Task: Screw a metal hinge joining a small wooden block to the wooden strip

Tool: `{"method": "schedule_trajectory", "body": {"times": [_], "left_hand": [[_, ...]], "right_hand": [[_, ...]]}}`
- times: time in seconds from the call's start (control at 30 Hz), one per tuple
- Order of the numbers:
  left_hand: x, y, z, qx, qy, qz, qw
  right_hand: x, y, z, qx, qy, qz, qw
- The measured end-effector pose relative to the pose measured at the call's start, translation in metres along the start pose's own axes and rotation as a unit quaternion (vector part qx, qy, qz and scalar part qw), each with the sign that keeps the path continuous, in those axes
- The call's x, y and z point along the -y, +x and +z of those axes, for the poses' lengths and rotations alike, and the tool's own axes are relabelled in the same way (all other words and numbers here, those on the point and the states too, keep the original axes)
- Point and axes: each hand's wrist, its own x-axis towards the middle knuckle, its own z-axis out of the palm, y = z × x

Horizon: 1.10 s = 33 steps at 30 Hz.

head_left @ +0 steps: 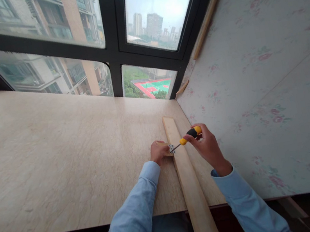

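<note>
A long wooden board lies lengthwise on the marble-patterned sill, its near end sticking out past the front edge. Against its left side sits a small wooden piece, which my left hand grips with closed fingers. A small metal hinge spans the place where the two meet. My right hand pinches the handle of a yellow-and-black screwdriver. Its shaft slants down to the left, with the tip at the hinge. Any screw under the tip is too small to make out.
The wide sill stretches to the left. A dark window frame stands at the back, and a flower-papered wall rises close on the right. A wooden trim strip runs along the window's right side.
</note>
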Motion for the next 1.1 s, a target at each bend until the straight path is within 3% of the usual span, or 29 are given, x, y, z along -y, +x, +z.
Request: {"method": "schedule_trajectory", "body": {"times": [0.17,0.23,0.3,0.4,0.47,0.57,0.67,0.77,0.87,0.93,1.1], "left_hand": [[-0.001,0.000,0.000,0.001,-0.008,0.001,1.000],[-0.001,0.000,0.000,0.003,-0.012,-0.002,1.000],[-0.001,0.000,0.000,0.003,-0.015,-0.005,1.000],[0.000,0.000,0.000,0.004,-0.010,-0.003,1.000],[0.001,0.000,0.000,0.003,-0.003,0.001,1.000],[0.001,0.001,0.000,0.006,-0.007,0.003,1.000],[0.001,0.000,-0.001,0.006,0.001,0.008,1.000],[0.000,-0.001,0.000,0.006,0.002,0.006,1.000],[-0.002,-0.002,0.000,0.003,0.001,-0.001,1.000],[-0.003,-0.002,0.000,-0.002,0.011,-0.004,1.000],[-0.004,-0.003,0.000,-0.002,0.012,-0.008,1.000]], "right_hand": [[-0.010,0.000,0.005,0.069,0.206,-0.013,0.976],[-0.009,0.000,0.002,0.100,0.239,-0.019,0.966],[-0.004,-0.001,-0.003,0.102,0.198,-0.013,0.975],[0.001,-0.002,-0.005,0.036,0.043,-0.007,0.998],[0.000,-0.003,-0.003,0.001,-0.004,-0.006,1.000],[-0.007,-0.003,0.002,0.034,0.110,-0.013,0.993],[-0.009,-0.004,0.002,0.097,0.230,-0.030,0.968],[-0.003,-0.004,-0.003,0.110,0.194,-0.029,0.974],[0.002,-0.004,-0.005,0.043,0.036,-0.011,0.998],[0.000,-0.004,-0.004,0.013,-0.014,0.008,1.000],[-0.008,-0.007,-0.003,0.105,0.167,-0.029,0.980]]}}
